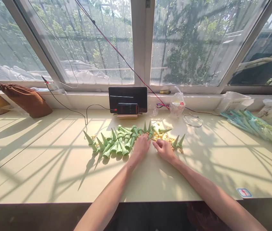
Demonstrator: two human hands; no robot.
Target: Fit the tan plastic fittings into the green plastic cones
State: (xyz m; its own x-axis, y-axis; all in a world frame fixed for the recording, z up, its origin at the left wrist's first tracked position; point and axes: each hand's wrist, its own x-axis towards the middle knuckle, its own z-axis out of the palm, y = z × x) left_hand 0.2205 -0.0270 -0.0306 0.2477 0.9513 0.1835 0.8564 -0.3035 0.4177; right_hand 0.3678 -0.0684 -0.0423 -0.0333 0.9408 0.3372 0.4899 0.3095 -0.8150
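Observation:
Several green plastic cones (119, 148) lie and stand in a heap on the pale table (78, 179). My left hand (141, 146) is at the right end of this heap, its fingers closed by a green cone; what they grip is too small to make out. Beside it my right hand (164, 149) has its thumb and forefinger pinched, with the contents too small to tell. Small yellow-orange pieces (166, 136) are scattered just beyond my right hand. Two green cones (181, 141) stand upright to the right of that hand.
A tablet (128, 96) with a phone (127, 109) before it stands at the back. Around them are cables (65, 107), a brown bag (27, 99), a plastic-wrapped cup (177, 106), a coiled wire (192, 121) and green packets (256, 126). A sticker (244, 192) marks the front edge.

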